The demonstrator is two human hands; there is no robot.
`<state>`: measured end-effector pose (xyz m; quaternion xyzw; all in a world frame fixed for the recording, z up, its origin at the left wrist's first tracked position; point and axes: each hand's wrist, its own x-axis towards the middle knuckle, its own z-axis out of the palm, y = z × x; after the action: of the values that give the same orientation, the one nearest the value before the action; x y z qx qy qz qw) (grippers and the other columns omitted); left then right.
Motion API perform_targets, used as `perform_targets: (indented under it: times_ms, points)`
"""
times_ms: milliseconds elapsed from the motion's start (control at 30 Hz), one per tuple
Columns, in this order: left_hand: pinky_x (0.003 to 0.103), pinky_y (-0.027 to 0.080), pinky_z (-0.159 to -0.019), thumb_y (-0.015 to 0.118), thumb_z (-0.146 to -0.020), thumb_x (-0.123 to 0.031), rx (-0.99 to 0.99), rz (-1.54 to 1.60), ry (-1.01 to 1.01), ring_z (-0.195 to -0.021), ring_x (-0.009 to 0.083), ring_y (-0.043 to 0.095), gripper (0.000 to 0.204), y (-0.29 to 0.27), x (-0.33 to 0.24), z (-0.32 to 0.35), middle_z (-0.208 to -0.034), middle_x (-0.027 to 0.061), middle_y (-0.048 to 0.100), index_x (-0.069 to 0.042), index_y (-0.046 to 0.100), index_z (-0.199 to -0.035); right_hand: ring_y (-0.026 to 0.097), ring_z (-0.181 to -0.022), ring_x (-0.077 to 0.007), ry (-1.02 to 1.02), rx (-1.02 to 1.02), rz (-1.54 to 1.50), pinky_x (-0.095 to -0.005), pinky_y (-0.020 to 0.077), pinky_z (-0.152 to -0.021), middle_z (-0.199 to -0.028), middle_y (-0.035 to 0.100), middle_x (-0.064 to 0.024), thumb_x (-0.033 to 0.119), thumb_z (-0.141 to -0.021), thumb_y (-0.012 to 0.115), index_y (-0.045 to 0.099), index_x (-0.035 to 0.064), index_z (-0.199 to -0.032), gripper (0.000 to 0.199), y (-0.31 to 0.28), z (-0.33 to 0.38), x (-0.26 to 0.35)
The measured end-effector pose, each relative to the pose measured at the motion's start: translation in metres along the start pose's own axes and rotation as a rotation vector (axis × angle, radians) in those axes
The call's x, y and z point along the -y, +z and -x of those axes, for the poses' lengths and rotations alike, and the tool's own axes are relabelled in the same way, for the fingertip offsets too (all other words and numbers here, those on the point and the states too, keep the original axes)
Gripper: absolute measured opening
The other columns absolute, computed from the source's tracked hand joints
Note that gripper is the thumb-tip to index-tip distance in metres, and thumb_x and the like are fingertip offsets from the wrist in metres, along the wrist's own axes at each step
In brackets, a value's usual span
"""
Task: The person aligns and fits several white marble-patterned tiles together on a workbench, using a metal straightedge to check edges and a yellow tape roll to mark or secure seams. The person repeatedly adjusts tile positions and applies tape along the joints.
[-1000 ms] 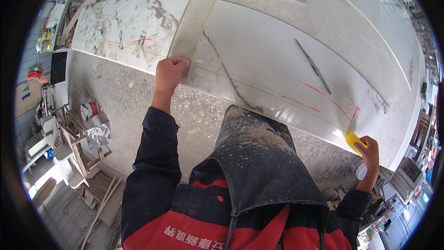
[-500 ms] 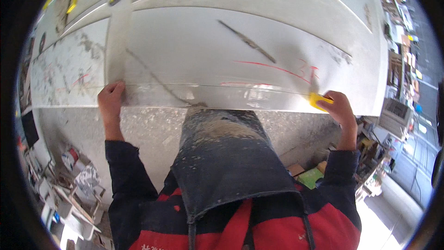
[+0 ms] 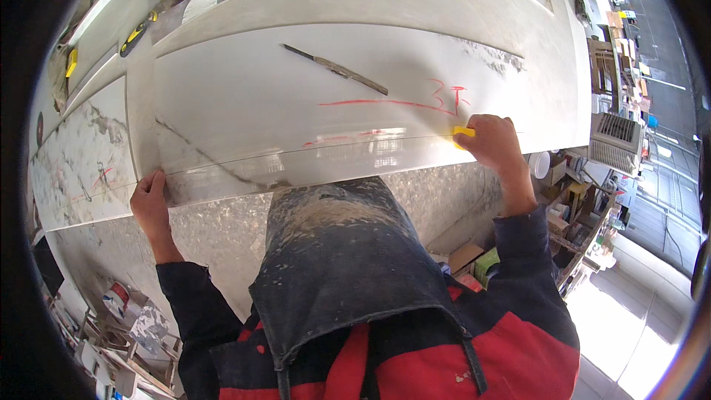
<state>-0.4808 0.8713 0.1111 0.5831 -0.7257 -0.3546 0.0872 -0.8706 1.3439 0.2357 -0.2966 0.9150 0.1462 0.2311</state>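
A long pale stone slab (image 3: 237, 111) with dark veins and red marks lies before me, a thin dark line running lengthwise near its front edge. At the slab's left part, my left hand (image 3: 151, 204) is closed with fingertips pressed together on the line; anything between them is hidden. Toward the right end, my right hand (image 3: 495, 147) grips a small yellow tool (image 3: 462, 136) against the slab on that line. Most of the tool is covered by my fingers, so its exact kind is unclear. A slim grey pointed tool (image 3: 337, 70) rests on the slab between my hands.
A yellow and black utility knife (image 3: 139, 33) lies at the far left, near a crumpled white piece (image 3: 200, 3). Another veined slab (image 3: 89, 152) adjoins on the left. My dusty dark apron (image 3: 333, 252) meets the front edge. Cluttered shelving (image 3: 585, 244) stands at right.
The view has turned and shifted, so the slab now slants down to the left. Both hands keep their places along the thin line, and the right still grips the yellow tool.
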Motion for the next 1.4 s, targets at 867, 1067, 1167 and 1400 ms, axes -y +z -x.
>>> perform_targets:
  times_ms: [867, 1067, 1167, 1400]
  points:
    - [0.056, 0.02, -0.121, 0.069, -0.091, -0.037, -0.31, -0.268, 0.433, -0.146, 0.0451, 0.03, 0.087, 0.081, -0.085, 0.053, -0.158, 0.0287, 0.033, 0.003, 0.028, -0.156, 0.07, -0.082, -0.0351, 0.033, -0.147, 0.165, -0.049, 0.0522, -0.077, -0.085, 0.071, -0.0146, 0.035, -0.085, 0.069, 0.071, 0.0048, -0.088, 0.03, 0.032, -0.014, 0.029]
    - [0.063, 0.016, -0.121, 0.064, -0.093, -0.045, -0.015, -0.39, 0.821, -0.149, 0.046, 0.025, 0.086, 0.145, -0.138, 0.067, -0.16, 0.0256, 0.03, 0.003, 0.028, -0.155, 0.069, -0.082, -0.0377, 0.049, -0.137, 0.146, -0.0506, 0.0527, -0.076, -0.083, 0.069, -0.0185, 0.035, -0.084, 0.069, 0.068, 0.0019, -0.087, 0.034, 0.031, -0.018, 0.027]
    - [0.063, 0.016, -0.122, 0.062, -0.094, -0.047, -0.171, -0.447, 0.7, -0.15, 0.0453, 0.025, 0.084, 0.113, -0.1, 0.026, -0.16, 0.0265, 0.031, 0.003, 0.032, -0.154, 0.067, -0.081, -0.0387, 0.054, -0.151, 0.095, -0.0508, 0.0519, -0.074, -0.081, 0.067, -0.0183, 0.037, -0.083, 0.071, 0.066, 0.0022, -0.083, 0.036, 0.03, -0.014, 0.025]
    - [0.061, 0.015, -0.121, 0.057, -0.096, -0.05, -0.356, -0.574, 0.572, -0.15, 0.0454, 0.023, 0.078, 0.047, -0.045, -0.035, -0.157, 0.0243, 0.036, 0.003, 0.038, -0.15, 0.067, -0.076, -0.0385, 0.025, -0.194, 0.152, -0.0509, 0.052, -0.072, -0.077, 0.068, -0.0172, 0.034, -0.085, 0.067, 0.064, 0.0028, -0.08, 0.031, 0.034, -0.015, 0.025]
